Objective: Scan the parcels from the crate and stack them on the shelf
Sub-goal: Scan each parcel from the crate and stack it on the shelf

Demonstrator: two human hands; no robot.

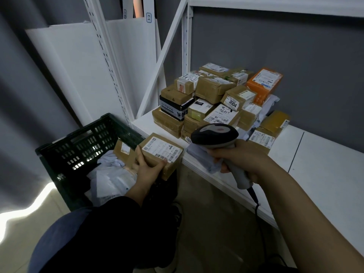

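The left grip holds a brown box, fingers curled over its near edge and thumb on its left side, its white label facing up. The box hangs over the right rim of the crate, just in front of the shelf edge. The right grip is wrapped round the handle of a grey scanner, whose head sits above and left of that grip, up and to the right of the box and apart from it. A cable drops from the handle base below the right grip. Left of the left grip, inside the crate, lies 1 more carton, touching the held box, with pale bags below it. Beyond the right grip, on the shelf, stands a pile of taped parcels, 1 marked 3004, with an orange parcel at its far right. A grey bag lies on the shelf edge just left of the right grip.
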